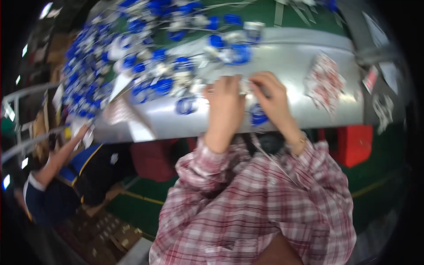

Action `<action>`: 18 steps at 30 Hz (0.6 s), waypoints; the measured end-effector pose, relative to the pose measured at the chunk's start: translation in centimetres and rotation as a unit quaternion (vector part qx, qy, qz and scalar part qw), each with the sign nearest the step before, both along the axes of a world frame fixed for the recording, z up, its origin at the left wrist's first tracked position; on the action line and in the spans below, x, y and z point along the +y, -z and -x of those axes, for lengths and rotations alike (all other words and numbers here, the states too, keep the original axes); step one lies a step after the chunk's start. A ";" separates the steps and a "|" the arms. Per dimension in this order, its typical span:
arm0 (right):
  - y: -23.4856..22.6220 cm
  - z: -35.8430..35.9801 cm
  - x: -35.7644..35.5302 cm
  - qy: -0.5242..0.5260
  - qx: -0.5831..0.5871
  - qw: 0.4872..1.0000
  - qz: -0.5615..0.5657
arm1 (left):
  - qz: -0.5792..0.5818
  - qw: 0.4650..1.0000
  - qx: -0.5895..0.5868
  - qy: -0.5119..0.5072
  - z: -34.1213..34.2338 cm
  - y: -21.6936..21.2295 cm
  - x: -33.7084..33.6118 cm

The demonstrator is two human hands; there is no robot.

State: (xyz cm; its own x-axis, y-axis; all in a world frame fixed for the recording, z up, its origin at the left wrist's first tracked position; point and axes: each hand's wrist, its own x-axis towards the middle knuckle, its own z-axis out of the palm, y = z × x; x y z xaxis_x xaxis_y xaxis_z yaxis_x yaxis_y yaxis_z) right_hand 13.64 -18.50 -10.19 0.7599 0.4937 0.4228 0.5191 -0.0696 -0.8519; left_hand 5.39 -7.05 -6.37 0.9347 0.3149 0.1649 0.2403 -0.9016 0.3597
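My left hand (226,104) is over the metal tabletop with its fingers bent and closed, back of the hand up. Close beside it, my right hand (274,99) has thumb and fingers pinched together. A small whitish piece (243,85) shows between the two sets of fingertips, too blurred to name. Below the right hand a coiled blue cable (258,115) lies by the table's near edge. Another blue coil (186,106) sits left of my left hand. Beyond my hands are more blue coils with white parts (236,54).
A large heap of blue and white coiled pieces (90,75) covers the table's left side. A pile of red-and-white small pieces (326,84) lies on the metal tabletop (287,57) at right. A red stool (354,145) stands below. At left, a co-worker's arm (62,154) reaches to the heap.
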 end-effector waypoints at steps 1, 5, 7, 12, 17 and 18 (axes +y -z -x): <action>0.3 0.2 -0.1 0.002 0.026 1.000 0.011 | 0.014 1.000 -0.021 0.004 -0.1 0.2 -0.1; -1.5 0.5 -0.7 0.008 0.062 0.998 0.033 | 0.025 0.998 -0.060 0.012 -0.2 0.5 -0.7; -1.7 1.0 0.2 0.012 0.057 0.998 0.030 | 0.031 0.995 -0.092 0.009 0.4 0.6 -0.3; -1.6 0.6 0.5 -0.016 0.062 0.997 0.033 | 0.014 0.997 -0.080 -0.002 0.7 0.0 -0.3; -1.5 0.3 0.3 -0.006 0.041 0.999 0.027 | 0.034 0.997 -0.066 0.010 0.1 0.2 -0.3; -1.5 0.1 -0.1 -0.004 0.033 0.999 0.022 | 0.045 0.997 -0.058 0.018 -0.1 0.2 -0.5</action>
